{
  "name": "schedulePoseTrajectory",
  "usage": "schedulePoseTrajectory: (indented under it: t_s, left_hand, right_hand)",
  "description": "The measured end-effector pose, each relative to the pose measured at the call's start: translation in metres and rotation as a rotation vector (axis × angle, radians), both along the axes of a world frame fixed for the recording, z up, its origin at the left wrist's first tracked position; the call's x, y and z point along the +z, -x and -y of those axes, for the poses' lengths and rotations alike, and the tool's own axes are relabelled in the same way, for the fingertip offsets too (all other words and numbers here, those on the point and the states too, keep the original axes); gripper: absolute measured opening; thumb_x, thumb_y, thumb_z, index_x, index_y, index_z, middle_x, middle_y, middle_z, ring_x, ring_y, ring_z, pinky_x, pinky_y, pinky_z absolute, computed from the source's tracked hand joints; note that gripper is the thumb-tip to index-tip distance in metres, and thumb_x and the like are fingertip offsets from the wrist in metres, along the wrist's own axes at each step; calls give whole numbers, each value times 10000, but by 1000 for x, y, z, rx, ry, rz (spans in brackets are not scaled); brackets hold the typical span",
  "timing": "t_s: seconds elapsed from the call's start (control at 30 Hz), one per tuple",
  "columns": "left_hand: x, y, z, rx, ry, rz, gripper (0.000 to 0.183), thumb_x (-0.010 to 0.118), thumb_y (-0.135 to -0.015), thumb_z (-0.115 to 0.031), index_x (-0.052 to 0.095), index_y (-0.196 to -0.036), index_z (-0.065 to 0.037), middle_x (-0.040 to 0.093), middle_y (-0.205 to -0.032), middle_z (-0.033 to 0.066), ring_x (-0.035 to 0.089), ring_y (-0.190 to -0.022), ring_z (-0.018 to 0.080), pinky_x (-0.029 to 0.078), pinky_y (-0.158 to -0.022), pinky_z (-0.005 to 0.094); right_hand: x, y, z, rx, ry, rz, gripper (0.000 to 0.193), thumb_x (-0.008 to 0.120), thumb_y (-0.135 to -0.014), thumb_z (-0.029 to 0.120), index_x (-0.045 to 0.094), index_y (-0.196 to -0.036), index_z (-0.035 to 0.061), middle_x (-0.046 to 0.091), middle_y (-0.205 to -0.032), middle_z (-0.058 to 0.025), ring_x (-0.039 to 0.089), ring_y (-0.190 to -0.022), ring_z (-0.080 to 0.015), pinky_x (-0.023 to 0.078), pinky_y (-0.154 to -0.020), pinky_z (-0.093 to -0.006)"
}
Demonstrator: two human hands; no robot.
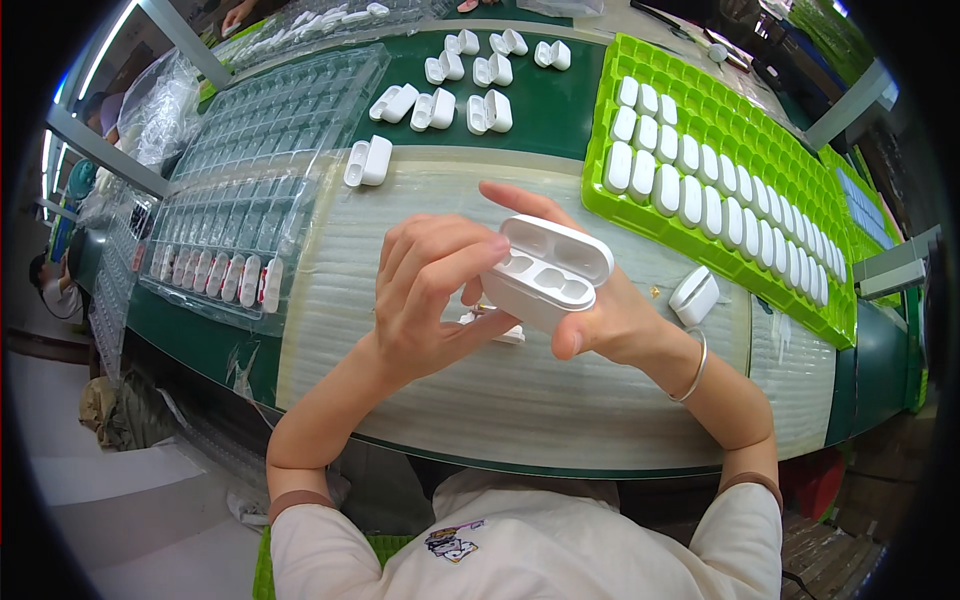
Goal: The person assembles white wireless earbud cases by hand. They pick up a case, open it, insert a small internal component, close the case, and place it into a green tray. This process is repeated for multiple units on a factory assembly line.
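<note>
A white earbud charging case [545,285] with its lid raised is held up between my hands, two earbud hollows showing inside. My right hand [610,315] grips it from the right and below, thumb at the front corner. My left hand [430,280] has fingertips on the lid's left end and its thumb near the case's lower left. Partly hidden below the hands, a small white piece [508,334] lies on the mat. Right of my right hand, another case [694,296] rests on the mat.
A green tray [720,245] with rows of white cases stands at the right. Several open cases [490,112] sit on the green table at the back. Clear plastic trays [270,125] lie at the left, one holding white-and-red pieces [225,277]. A pale foam mat [400,400] covers the table's front.
</note>
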State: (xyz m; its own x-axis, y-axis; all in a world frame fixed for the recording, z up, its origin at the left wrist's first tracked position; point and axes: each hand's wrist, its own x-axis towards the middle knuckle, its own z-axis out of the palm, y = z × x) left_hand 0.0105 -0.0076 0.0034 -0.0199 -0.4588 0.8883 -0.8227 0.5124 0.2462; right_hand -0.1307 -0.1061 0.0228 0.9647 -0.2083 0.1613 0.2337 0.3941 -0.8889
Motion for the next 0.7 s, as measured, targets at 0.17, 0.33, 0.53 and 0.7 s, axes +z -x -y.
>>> schedulePoseTrajectory:
  t_s: [0.17,0.33,0.53,0.7]
  left_hand:
    - [1,-5,-2,17,-13,56,560,810,-538,-174,543,-1022,-88,607,-923,43,567,-864,225,414,-764,356]
    - [6,-8,-2,-95,56,-64,474,735,-679,-402,558,-998,-100,653,-941,23,565,-891,199,355,-838,357]
    - [-5,-19,-9,-58,83,267,551,542,-760,-615,529,-1039,-140,686,-896,-29,544,-935,118,250,-925,324]
    - [-8,-19,0,-8,249,388,464,479,-820,-584,543,-1036,-177,682,-895,-49,521,-926,96,248,-917,326]
  right_hand:
    - [-3,-1,0,3,-22,14,1071,832,-596,364,181,-1387,53,529,-1081,-94,537,-1019,-182,450,-838,-286]
    - [-5,2,2,113,-25,-29,1094,705,-601,626,210,-1379,36,554,-1069,-102,557,-995,-186,442,-824,-295]
    - [1,5,0,261,-60,-122,1246,455,-510,875,234,-1368,-1,564,-1066,-108,576,-964,-177,451,-700,-275]
    - [1,8,1,281,-102,-92,1181,467,-575,847,238,-1365,-1,559,-1074,-90,573,-948,-175,406,-662,-266]
